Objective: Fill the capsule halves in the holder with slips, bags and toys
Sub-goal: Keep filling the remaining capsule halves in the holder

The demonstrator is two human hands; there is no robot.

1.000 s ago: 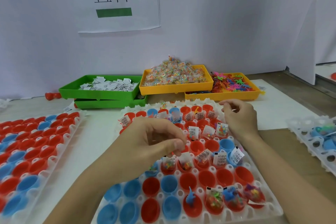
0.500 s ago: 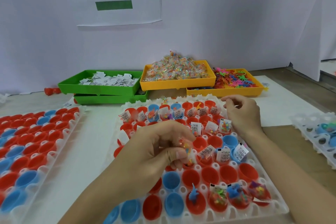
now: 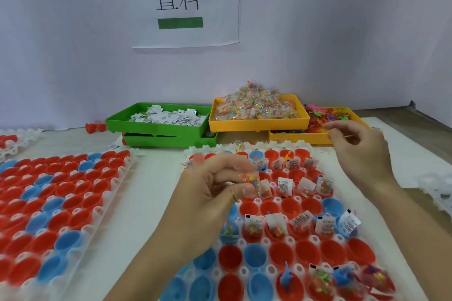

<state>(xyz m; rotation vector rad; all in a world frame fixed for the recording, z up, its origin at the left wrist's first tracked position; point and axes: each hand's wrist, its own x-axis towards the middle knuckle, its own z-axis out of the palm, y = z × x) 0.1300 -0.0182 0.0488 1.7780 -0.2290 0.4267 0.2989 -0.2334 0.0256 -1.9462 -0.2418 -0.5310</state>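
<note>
Judging by the holder (image 3: 244,270), roughly half its cups are filled. A small bag (image 3: 259,184) is pinched by the left hand (image 3: 215,193) over an unfilled red row; the right hand (image 3: 357,154) is curled, perhaps around something unseen.

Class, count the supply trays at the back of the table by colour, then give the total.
Green trays: 2 (one stacked on the other)
Yellow trays: 2 (the second lower, to its right)
Total: 4
</note>
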